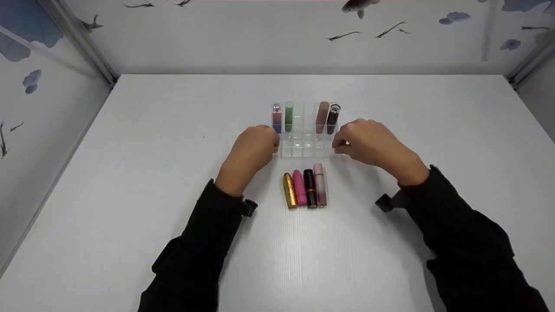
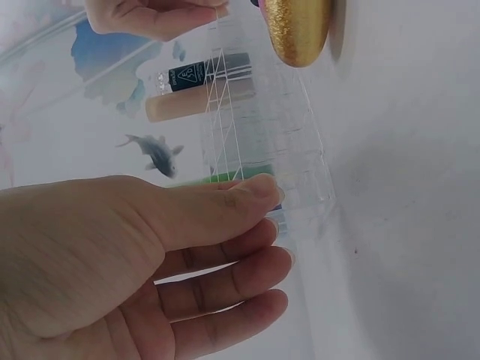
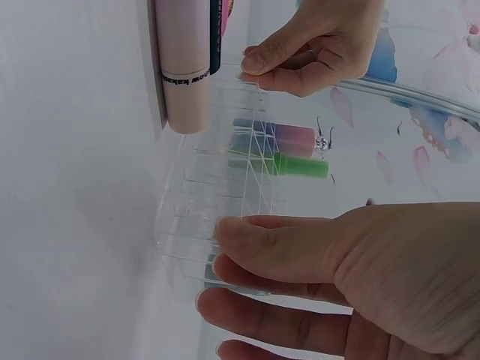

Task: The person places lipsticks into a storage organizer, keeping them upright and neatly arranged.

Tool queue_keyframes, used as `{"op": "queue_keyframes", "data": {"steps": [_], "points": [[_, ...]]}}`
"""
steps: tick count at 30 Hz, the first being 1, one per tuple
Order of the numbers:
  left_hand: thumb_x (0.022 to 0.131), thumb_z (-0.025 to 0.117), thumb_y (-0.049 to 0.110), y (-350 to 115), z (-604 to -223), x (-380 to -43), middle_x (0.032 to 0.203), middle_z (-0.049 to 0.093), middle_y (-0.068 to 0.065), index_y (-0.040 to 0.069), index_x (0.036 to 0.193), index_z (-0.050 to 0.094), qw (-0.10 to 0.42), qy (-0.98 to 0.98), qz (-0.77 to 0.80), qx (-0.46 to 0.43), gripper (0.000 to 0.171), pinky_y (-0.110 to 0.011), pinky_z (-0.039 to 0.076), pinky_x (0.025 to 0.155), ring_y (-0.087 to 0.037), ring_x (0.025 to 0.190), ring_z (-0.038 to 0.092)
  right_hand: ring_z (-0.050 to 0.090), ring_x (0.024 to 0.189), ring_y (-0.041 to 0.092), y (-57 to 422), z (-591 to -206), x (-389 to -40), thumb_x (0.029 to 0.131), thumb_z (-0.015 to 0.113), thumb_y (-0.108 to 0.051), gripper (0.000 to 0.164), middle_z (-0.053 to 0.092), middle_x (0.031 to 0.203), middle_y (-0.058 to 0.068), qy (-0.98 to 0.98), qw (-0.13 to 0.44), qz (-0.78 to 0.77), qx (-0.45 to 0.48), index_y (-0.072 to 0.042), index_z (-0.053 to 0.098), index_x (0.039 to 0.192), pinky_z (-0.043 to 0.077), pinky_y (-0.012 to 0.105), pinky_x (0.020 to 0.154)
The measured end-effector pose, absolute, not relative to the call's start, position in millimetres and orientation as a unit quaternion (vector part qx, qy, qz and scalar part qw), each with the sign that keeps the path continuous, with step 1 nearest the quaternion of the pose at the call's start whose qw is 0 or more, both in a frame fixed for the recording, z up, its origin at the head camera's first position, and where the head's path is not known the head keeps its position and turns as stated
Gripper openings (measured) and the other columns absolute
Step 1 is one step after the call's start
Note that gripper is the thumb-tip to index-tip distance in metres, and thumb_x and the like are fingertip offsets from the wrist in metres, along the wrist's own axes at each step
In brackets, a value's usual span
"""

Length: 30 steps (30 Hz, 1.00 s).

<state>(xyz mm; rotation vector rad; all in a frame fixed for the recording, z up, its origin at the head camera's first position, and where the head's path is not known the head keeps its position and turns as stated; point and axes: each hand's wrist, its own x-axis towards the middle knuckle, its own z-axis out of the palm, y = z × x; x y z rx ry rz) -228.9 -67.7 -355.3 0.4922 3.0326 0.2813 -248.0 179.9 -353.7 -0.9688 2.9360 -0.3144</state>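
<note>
A clear divided lipstick organizer (image 1: 308, 151) stands on the table between both hands. At its left end my left hand (image 1: 256, 145) pinches the wall between thumb and forefinger. My right hand (image 1: 373, 143) does the same at the right end, its other fingers loosely extended in the right wrist view. Upright in the back row are a pink-and-blue tube (image 1: 276, 116) and a green tube (image 1: 288, 116) on the left. On the right of that row stand a tan tube (image 1: 322, 116) and a black tube (image 1: 333, 118).
In front of the organizer lie a gold lipstick (image 1: 289, 190), a bright pink one (image 1: 299, 188), a black one (image 1: 310, 188) and a pale pink gloss tube (image 1: 320, 185), side by side. White panels (image 1: 260, 39) with fish prints border the white table (image 1: 151, 173).
</note>
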Motion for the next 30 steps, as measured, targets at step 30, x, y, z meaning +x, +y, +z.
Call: {"op": "queue_keyframes", "data": {"steps": [30], "points": [[0.088,0.066,0.012,-66,-357,-229,0.101,0.070,-0.006,0.010,0.100,0.073,0.024,0.985,0.083,0.146,0.015,-0.033,0.052,0.083,-0.021,0.094,0.065,0.065,0.085,0.011,166,-366,-242,0.078,0.072,0.002,0.021,0.070,0.090,-0.002,0.850,0.112,-0.124,-0.499,-0.014,0.073,0.093,0.054,0.031,0.078]]}}
